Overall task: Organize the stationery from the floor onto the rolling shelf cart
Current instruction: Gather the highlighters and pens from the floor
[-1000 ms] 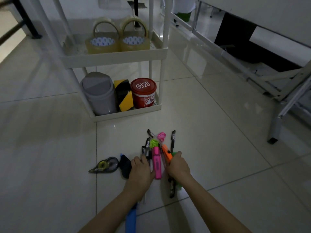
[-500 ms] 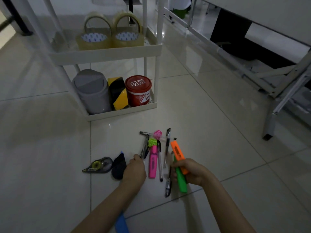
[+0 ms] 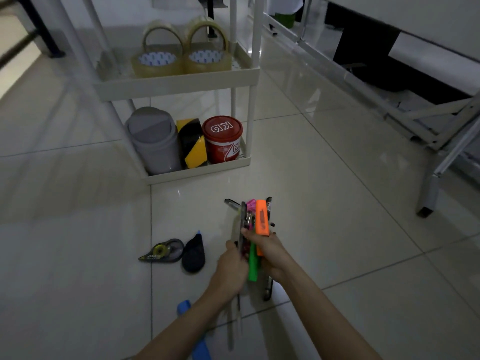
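Both hands on the pen bundle

Left hand & right hand both grip the pens/highlighters bundle, w/ orange highlighter on top, above the floor. Cart at 11 o'clock; correction tape at 9 o'clock.

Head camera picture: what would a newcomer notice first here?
First, the bundle of pens and highlighters held between the left hand and the right hand, low in the middle. Behind it stands the white cart, with two tape rolls on its shelf and a red tub below.
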